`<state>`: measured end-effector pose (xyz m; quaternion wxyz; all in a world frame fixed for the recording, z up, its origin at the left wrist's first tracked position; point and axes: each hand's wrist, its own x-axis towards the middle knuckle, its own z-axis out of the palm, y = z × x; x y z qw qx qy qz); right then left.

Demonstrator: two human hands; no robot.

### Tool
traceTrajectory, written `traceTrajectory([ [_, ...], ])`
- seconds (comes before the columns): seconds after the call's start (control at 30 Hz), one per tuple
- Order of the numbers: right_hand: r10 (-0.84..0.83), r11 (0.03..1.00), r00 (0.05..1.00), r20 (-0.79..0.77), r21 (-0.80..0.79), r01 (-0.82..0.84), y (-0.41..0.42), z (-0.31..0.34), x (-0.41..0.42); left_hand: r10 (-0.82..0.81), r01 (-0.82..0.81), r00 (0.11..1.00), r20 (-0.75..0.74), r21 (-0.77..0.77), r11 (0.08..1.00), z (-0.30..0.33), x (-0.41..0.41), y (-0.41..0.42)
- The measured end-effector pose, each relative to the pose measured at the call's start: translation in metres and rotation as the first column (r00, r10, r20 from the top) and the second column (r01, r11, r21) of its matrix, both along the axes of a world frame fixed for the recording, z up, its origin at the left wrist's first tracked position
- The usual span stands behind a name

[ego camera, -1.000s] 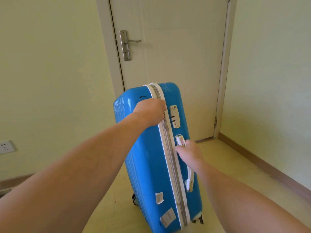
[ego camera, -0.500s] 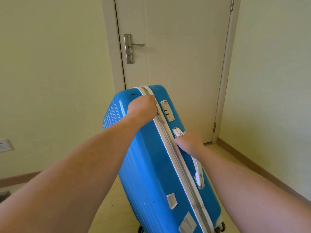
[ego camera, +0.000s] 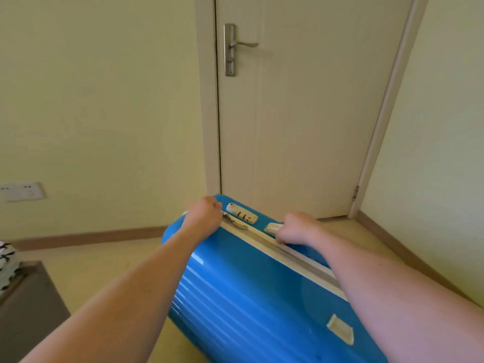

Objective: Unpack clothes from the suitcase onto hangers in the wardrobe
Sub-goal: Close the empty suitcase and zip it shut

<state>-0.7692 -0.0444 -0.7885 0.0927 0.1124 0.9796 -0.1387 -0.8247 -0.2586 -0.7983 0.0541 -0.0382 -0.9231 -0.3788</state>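
Observation:
A blue hard-shell suitcase [ego camera: 243,289] leans steeply towards me, its zipped white seam facing up and its top end pointing at the door. My left hand [ego camera: 203,214] grips the top edge of the case beside the zip pulls. My right hand [ego camera: 296,229] grips the white side handle [ego camera: 272,227]. A small combination lock [ego camera: 242,215] sits between my two hands. The case is zipped shut, so its contents are hidden. No wardrobe or hangers are in view.
A closed white door [ego camera: 301,106] with a metal lever handle [ego camera: 235,48] stands straight ahead, walls on both sides. A grey low surface [ego camera: 28,310] with folded black-and-white fabric [ego camera: 6,265] is at the left edge. A wall socket [ego camera: 22,191] is at left.
The suitcase has tipped from upright down towards me, its top end dropping low. Both hands kept their grips and went down with it.

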Motion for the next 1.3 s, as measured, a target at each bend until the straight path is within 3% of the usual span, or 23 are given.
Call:
traceTrajectory([
  [0.3, 0.046, 0.998, 0.987, 0.154, 0.030, -0.051, -0.028, -0.037, -0.007, 0.152, -0.152, 0.988, -0.006, 0.009, 0.988, -0.079, -0.003, -0.014],
  [0.43, 0.044, 0.979, 0.943, 0.330, -0.201, 0.024, -0.028, -0.030, -0.016, 0.230, -0.251, 0.966, -0.116, -0.224, 0.942, -0.083, 0.008, 0.003],
  [0.5, 0.051, 0.959, 0.914, 0.402, -0.276, 0.068, -0.026, -0.027, -0.017, 0.253, -0.280, 0.958, -0.135, -0.251, 0.927, -0.088, 0.016, 0.010],
  [0.83, -0.090, 0.923, 0.952, 0.292, -0.335, 0.190, -0.031, -0.039, -0.019, 0.129, -0.133, 0.989, -0.066, -0.058, 0.989, -0.076, -0.015, 0.002],
  [0.9, -0.137, 0.907, 0.943, 0.302, -0.344, 0.242, -0.035, -0.043, -0.025, 0.097, -0.104, 0.991, -0.093, -0.078, 0.991, -0.075, -0.021, 0.001],
  [0.97, -0.173, 0.890, 0.931, 0.322, -0.354, 0.288, -0.038, -0.046, -0.033, 0.096, -0.119, 0.987, -0.127, -0.196, 0.973, -0.073, -0.016, 0.005],
  [1.07, -0.239, 0.865, 0.909, 0.343, -0.349, 0.359, -0.041, -0.048, -0.044, 0.154, -0.160, 0.987, -0.045, -0.331, 0.930, -0.078, 0.011, 0.018],
  [1.17, -0.279, 0.850, 0.904, 0.324, -0.355, 0.389, -0.043, -0.048, -0.050, 0.192, -0.150, 0.977, 0.097, -0.331, 0.932, -0.085, 0.044, 0.027],
  [1.3, -0.302, 0.808, 0.897, 0.323, -0.412, 0.421, -0.043, -0.042, -0.050, 0.127, -0.043, 0.939, 0.321, -0.258, 0.965, -0.091, 0.067, 0.025],
])
